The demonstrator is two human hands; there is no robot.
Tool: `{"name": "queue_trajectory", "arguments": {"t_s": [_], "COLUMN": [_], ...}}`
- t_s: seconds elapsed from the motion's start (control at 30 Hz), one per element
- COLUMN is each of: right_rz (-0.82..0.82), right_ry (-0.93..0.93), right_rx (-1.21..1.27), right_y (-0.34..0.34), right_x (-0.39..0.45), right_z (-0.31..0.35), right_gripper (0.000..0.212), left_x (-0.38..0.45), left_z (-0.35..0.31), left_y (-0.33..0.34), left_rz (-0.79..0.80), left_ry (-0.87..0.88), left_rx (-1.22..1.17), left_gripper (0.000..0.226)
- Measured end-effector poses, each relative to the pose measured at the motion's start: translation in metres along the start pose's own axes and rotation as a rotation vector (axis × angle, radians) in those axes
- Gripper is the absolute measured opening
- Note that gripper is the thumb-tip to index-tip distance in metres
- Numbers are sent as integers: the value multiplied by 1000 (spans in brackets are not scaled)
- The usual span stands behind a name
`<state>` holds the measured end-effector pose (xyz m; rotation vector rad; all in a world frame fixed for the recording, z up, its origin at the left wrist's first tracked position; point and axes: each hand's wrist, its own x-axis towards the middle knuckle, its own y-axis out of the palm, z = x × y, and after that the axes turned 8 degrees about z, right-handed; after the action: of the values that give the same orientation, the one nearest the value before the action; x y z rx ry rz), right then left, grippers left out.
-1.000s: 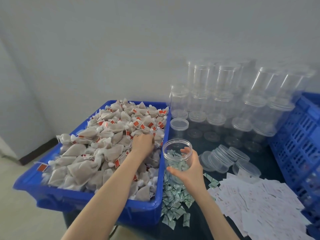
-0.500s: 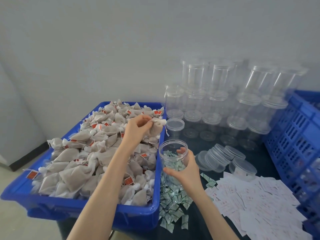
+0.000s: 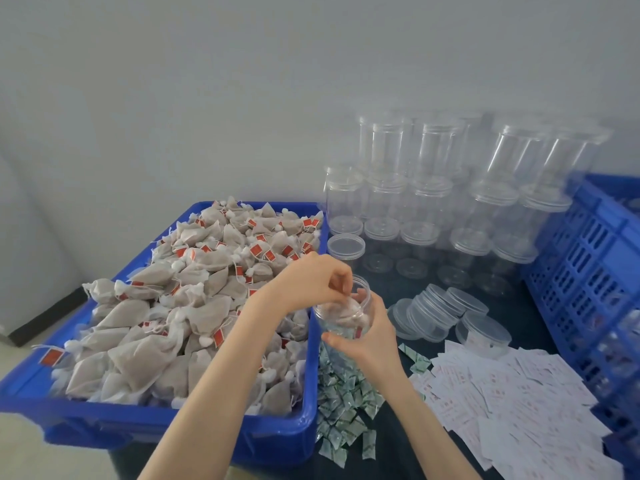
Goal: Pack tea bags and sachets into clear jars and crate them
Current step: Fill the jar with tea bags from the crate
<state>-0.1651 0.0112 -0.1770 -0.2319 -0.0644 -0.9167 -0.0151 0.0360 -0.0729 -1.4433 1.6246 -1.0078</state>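
We view the scene from above and in front, with a pale wall filling the upper half. On the dark worktop the largest item is a blue tub at left, heaped with grey-brown tea bags that carry red tags on white strings. At the far right stands a blue slotted crate, only partly in frame. Behind the centre we see stacked empty clear jars, some upright and some inverted, reaching up the wall. In front of the crate lies a spread of white paper sachets, and just beside the tub's right wall a strip of small green sachets. Between the stacked jars and the white sachets sits a row of clear lids, leaning on one another.

Near the tub's right edge our right hand wraps its fingers round the lower part of an open clear jar, which is tilted slightly towards the tub and raised above the green sachets. Our left hand hovers at the jar's mouth, fingers curled together in a pinch; we cannot tell whether they grip the string of the tea bag in the jar, which lies on green sachets in its base.
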Motion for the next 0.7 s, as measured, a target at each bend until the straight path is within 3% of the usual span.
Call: {"name": "queue_trajectory", "arguments": {"t_s": [0.1, 0.2, 0.3, 0.4, 0.5, 0.7], "right_rz": [-6, -19, -23, -24, -26, -37], "right_ry": [-1, 13, 19, 30, 28, 24], "right_rx": [1, 10, 23, 21, 15, 12], "right_y": [0, -1, -1, 0, 1, 3], "right_x": [0, -1, -2, -2, -3, -6], "right_z": [-2, -2, -4, -5, -6, -4], "right_gripper": [83, 82, 85, 85, 84, 89], "left_x": [4, 2, 4, 7, 8, 9], "left_z": [0, 14, 45, 68, 71, 71], "left_y": [0, -2, 3, 21, 38, 45], "left_rz": [14, -181, -314, -51, 166, 190], "left_ry": [10, -15, -265, -519, -539, -474], "left_rx": [12, -147, -58, 144, 235, 421], "left_gripper": [12, 16, 16, 29, 37, 27]}}
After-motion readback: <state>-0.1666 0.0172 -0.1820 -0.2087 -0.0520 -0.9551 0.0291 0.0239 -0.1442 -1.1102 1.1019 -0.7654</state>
